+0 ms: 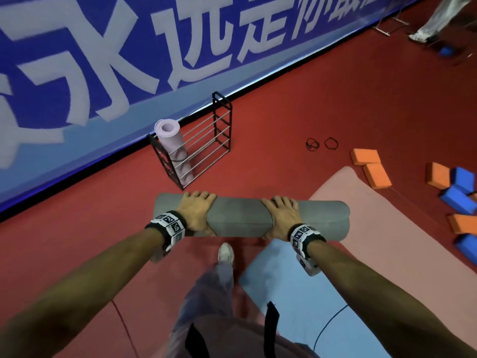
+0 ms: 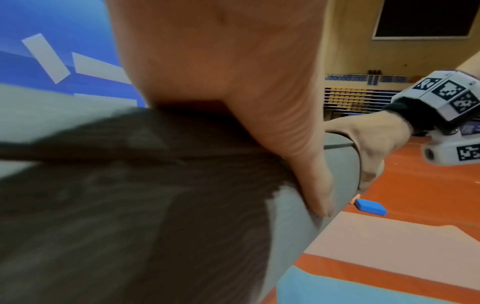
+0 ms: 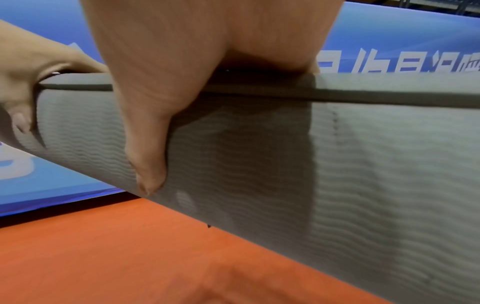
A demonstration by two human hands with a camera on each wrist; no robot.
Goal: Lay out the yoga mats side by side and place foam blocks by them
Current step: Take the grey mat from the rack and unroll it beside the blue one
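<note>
Mats: 1 grey roll [image 1: 242, 215] in 2 hands' grip, 2 flat.

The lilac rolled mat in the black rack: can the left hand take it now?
Probably not yet. The left hand grips the grey rolled mat together with the right hand, and the lilac mat stands farther off in the rack.

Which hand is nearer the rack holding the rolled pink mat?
Left. The left hand grips the grey roll just below the rack; the right hand grips it further right.
</note>
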